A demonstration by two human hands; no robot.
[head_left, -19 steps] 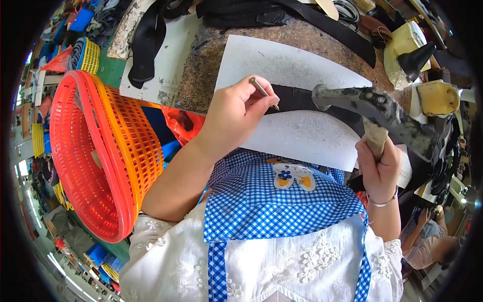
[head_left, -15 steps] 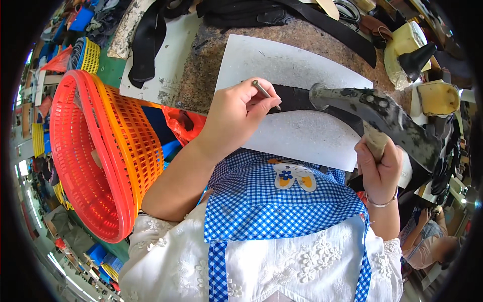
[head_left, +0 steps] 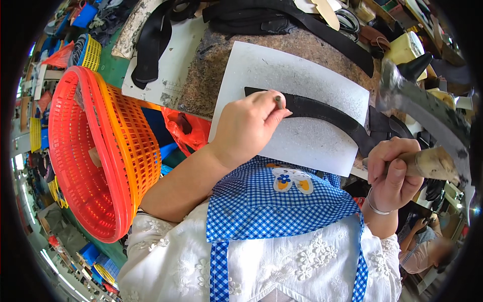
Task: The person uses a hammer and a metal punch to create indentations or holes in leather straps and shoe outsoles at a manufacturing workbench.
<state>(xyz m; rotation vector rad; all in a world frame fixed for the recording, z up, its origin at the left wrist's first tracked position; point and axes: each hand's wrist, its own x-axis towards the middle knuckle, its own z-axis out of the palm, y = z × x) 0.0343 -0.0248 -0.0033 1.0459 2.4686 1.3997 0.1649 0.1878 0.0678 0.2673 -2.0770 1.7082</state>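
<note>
My left hand (head_left: pixel 244 128) is closed around a thin metal punch (head_left: pixel 278 101), which it holds over a curved black strap (head_left: pixel 324 111). The punch's lower tip is hidden by my fingers. The strap lies across a white, speckled board (head_left: pixel 297 143), and its left end shows beyond my fingers. At the right, my right hand (head_left: pixel 395 173) is wrapped round the wooden handle of a hammer (head_left: pixel 437 163). Its large, worn grey head is raised to the right of the board, apart from the punch.
Beneath the board is a brown stone slab (head_left: pixel 206 70). More black straps (head_left: pixel 251 17) lie along the back. Red and orange plastic baskets (head_left: pixel 80 156) stand at the left. A pale yellow container (head_left: pixel 405 48) is at the back right, and another person (head_left: pixel 422 246) sits at the lower right.
The hammer has moved from above the strap, away from the punch, up and to the right. My left hand has shifted slightly right and down, and the punch looks more upright.
</note>
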